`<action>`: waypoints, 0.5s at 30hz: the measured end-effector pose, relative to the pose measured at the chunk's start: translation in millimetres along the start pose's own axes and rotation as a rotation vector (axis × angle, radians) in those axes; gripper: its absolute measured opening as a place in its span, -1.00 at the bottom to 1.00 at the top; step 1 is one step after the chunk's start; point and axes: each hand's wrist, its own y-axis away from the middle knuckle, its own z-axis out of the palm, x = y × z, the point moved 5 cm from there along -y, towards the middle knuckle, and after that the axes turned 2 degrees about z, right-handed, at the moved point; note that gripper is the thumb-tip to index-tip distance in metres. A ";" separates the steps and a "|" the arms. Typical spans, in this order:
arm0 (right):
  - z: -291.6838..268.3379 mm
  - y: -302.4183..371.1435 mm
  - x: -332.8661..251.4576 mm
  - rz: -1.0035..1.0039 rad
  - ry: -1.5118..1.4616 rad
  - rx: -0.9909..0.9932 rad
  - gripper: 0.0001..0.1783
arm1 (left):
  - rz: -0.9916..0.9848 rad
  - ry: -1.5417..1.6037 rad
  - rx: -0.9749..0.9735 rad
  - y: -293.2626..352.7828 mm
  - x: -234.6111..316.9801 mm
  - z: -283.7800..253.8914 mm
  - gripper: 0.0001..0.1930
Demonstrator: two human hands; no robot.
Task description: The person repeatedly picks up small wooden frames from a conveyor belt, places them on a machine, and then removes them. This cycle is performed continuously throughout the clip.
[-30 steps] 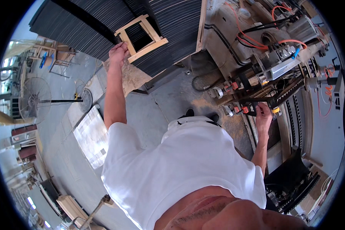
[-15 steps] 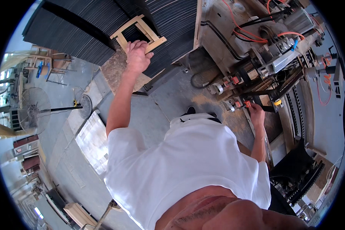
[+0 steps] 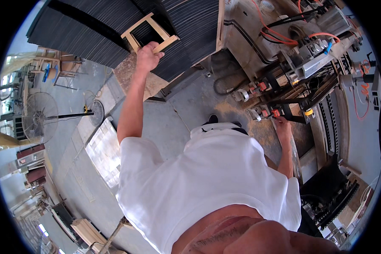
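Note:
A small light-wood frame [image 3: 134, 42], rectangular with a dark opening, sits at the top left among tall stacks of black sheets [image 3: 186, 31]. My left hand [image 3: 149, 57] reaches up to it, with the fingers closed round its near bar. To the right, my right hand [image 3: 283, 129] is at the near end of a machine [image 3: 302, 70], its fingers curled just below a red-orange part [image 3: 276, 113]. What those fingertips touch or hold is too small to make out.
A brown board [image 3: 142, 80] lies below the black stacks. At the left stand a pedestal fan [image 3: 40, 117] and a wooden chair [image 3: 61, 65]. A pale sheet [image 3: 103, 152] is on the floor. Orange hoses [image 3: 279, 40] run over the machine, with sawdust [image 3: 226, 108] beneath.
My left hand has shifted slightly up and left, and its fingers are now curled round the frame's near bar. My right fingers have slipped a little below the red-orange part.

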 end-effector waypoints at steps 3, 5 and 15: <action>3.4 1.6 14.6 0.004 -0.018 0.015 -0.72 | 0.029 0.038 0.006 -7.0 -7.6 9.5 -0.69; 6.8 6.3 34.3 0.079 -0.046 -0.041 -0.70 | 0.050 0.053 0.028 -6.5 -10.4 12.6 -0.67; -40.8 51.8 62.6 0.147 0.103 0.004 -0.68 | 0.177 -0.048 -0.063 -6.3 18.9 14.4 -0.49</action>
